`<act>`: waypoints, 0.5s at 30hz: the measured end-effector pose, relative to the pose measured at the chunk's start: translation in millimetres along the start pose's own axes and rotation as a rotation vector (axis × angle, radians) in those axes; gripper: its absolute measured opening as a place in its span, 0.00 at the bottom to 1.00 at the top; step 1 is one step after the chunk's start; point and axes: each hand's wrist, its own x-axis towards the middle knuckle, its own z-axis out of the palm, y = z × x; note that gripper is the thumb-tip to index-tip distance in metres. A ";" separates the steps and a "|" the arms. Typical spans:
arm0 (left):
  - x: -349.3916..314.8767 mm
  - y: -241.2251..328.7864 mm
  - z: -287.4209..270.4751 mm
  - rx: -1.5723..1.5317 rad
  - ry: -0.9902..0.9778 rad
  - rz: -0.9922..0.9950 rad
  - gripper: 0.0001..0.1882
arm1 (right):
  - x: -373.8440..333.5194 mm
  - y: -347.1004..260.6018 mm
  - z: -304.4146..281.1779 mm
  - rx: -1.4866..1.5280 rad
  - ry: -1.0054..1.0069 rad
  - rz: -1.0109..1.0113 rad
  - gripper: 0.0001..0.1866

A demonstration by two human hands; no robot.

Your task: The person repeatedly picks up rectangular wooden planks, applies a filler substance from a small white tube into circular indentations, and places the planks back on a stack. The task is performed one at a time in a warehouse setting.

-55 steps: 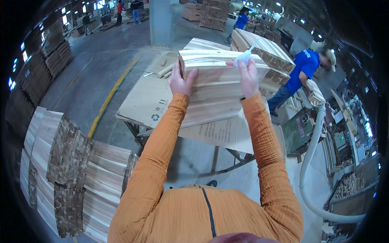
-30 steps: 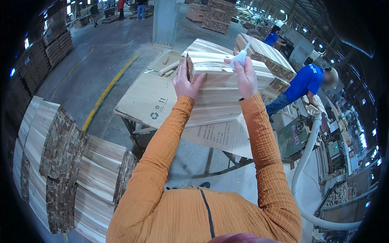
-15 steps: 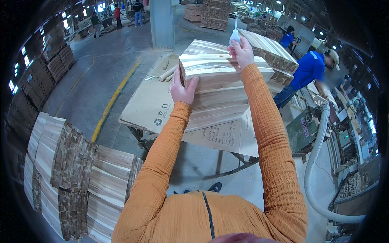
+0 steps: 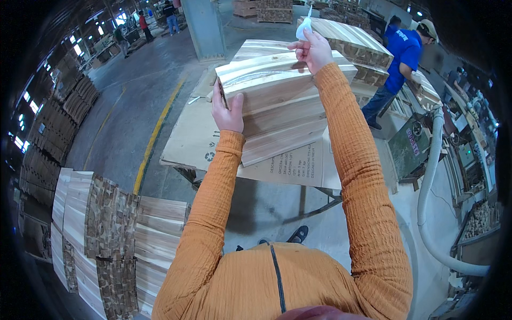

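White bottle (image 4: 304, 29) is pointing its nozzle away from me, long axis running lengthwise, above the wooden block (image 4: 282, 114). My right fingers (image 4: 301, 47) are pinching it; my left fingers (image 4: 217, 100) are gripping the block's end. Cardboard (image 4: 186, 140) is covering the surface; a co-worker (image 4: 404, 60) is bending beyond.

You cannot see how far the fingers of your left hand (image 4: 229, 114) reach round the wooden panel (image 4: 280, 106). Your right hand (image 4: 316, 50) hides the white bottle's (image 4: 304, 28) lower part. Your orange top (image 4: 234, 282) covers most of one shoe (image 4: 264, 241). The lower edge crops the left-hand stack (image 4: 113, 224); distant people (image 4: 171, 20) are too small to make out.
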 end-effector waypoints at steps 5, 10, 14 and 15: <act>-1.0 7.2 0.9 -0.010 0.004 0.008 0.38 | 1.4 1.3 1.1 -0.050 0.003 -0.006 0.14; -0.7 1.4 1.5 -0.039 -0.004 -0.003 0.39 | 3.3 3.4 1.0 -0.099 0.014 -0.053 0.13; -1.7 -10.1 4.7 -0.084 -0.044 0.002 0.40 | 2.3 3.1 -3.2 -0.137 0.036 -0.104 0.14; -0.2 -11.5 0.7 -0.043 -0.028 0.008 0.40 | -2.6 3.9 4.8 -0.185 0.031 -0.137 0.13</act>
